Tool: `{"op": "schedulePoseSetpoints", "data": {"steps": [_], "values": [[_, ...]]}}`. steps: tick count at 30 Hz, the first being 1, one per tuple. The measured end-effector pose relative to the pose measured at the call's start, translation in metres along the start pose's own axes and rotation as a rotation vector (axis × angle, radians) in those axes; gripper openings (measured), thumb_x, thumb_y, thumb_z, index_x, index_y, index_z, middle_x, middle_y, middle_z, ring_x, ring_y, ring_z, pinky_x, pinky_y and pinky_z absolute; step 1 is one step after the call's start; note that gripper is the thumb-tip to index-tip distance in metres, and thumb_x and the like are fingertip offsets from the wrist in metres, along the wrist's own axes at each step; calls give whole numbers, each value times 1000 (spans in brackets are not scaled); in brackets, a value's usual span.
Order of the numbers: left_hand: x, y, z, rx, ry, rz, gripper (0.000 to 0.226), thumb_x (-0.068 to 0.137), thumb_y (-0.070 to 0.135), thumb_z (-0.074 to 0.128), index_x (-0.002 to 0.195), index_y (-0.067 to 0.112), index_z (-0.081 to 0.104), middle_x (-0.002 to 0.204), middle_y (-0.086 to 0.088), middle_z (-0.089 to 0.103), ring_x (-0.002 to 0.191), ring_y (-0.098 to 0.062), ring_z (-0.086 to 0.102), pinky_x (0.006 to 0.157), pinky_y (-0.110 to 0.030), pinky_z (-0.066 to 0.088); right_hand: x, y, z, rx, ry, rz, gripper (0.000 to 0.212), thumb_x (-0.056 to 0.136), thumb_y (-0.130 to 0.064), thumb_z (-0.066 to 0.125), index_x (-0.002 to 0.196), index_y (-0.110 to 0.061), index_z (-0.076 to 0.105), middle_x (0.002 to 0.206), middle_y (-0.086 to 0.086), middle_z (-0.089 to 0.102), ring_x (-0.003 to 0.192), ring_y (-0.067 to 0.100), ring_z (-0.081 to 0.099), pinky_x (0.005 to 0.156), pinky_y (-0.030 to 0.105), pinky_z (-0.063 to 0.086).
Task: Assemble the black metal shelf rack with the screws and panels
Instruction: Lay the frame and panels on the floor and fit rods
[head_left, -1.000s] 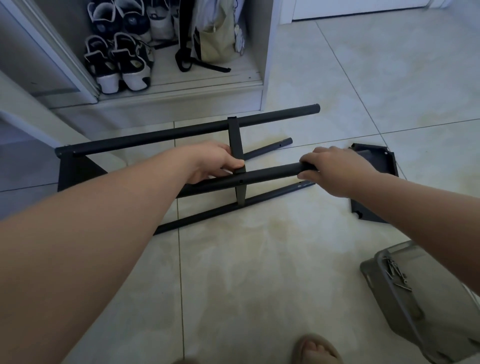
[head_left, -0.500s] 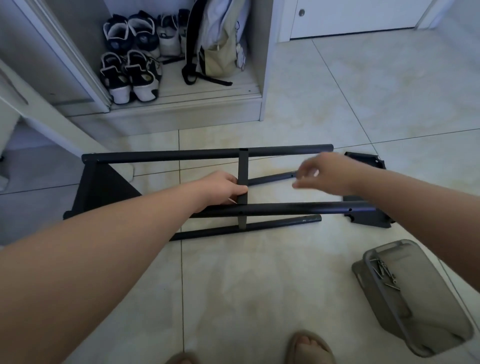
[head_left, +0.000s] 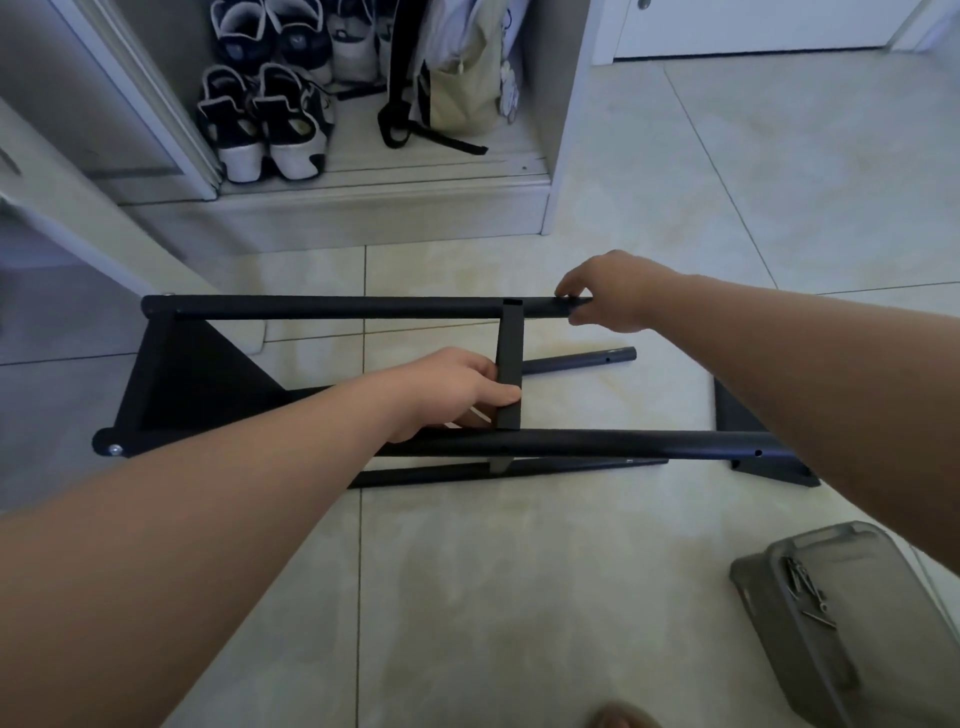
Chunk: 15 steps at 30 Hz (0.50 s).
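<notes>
Steadying the half-built rack before closing its open end, by the look of it. Grips the flat cross brace (head_left: 509, 358) with the left hand (head_left: 457, 389), fingers curled round its lower part, just above the near tube (head_left: 597, 444). Pinches the free end of the far tube (head_left: 337, 307) with the right hand (head_left: 608, 296), fingertips and thumb narrow on the metal, nothing else held.

Well out beyond the left hand: the attached side panel (head_left: 197, 374), joined to both tubes. Between the two hands, on the tile: a loose tube (head_left: 582, 361). Under the right forearm, flat on the floor by the near tube's end: the loose side panel (head_left: 774, 467). Nearer the body, on the right-hand side: a grey tray (head_left: 753, 571) with the screws (head_left: 805, 587).

To do it well:
- Hold the brace firm with the left hand, since only one end looks fixed and the free ends probably swing.
- Bring the far tube's end level with the near one.
- Turn each tube so its screw hole faces the panel.
- Lift the loose side panel against the ends before reaching for the screws.
- Start each screw loosely; tighten last.
</notes>
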<state>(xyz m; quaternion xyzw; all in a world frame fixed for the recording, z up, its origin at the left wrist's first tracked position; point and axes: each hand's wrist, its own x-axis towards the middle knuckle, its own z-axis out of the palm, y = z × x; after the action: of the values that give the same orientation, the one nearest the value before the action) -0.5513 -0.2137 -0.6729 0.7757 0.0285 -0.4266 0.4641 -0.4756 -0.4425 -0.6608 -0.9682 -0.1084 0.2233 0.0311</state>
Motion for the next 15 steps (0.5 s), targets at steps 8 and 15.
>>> {"op": "schedulePoseSetpoints", "data": {"steps": [8, 15], "values": [[1, -2, 0, -23, 29, 49, 25, 94, 29, 67, 70, 25, 63, 68, 12, 72, 60, -3, 67, 55, -16, 45, 13, -1, 15, 12, 94, 77, 23, 103, -28, 56, 125, -26, 63, 107, 0, 55, 99, 24, 49, 74, 37, 39], [3, 1, -7, -24, 86, 39, 37, 93, 31, 69, 57, 24, 66, 65, 12, 70, 63, -6, 67, 52, -14, 46, -4, -3, -2, -15, 284, 47, 23, 105, -27, 50, 124, -26, 63, 120, 4, 57, 111, 30, 46, 91, 42, 32]]}}
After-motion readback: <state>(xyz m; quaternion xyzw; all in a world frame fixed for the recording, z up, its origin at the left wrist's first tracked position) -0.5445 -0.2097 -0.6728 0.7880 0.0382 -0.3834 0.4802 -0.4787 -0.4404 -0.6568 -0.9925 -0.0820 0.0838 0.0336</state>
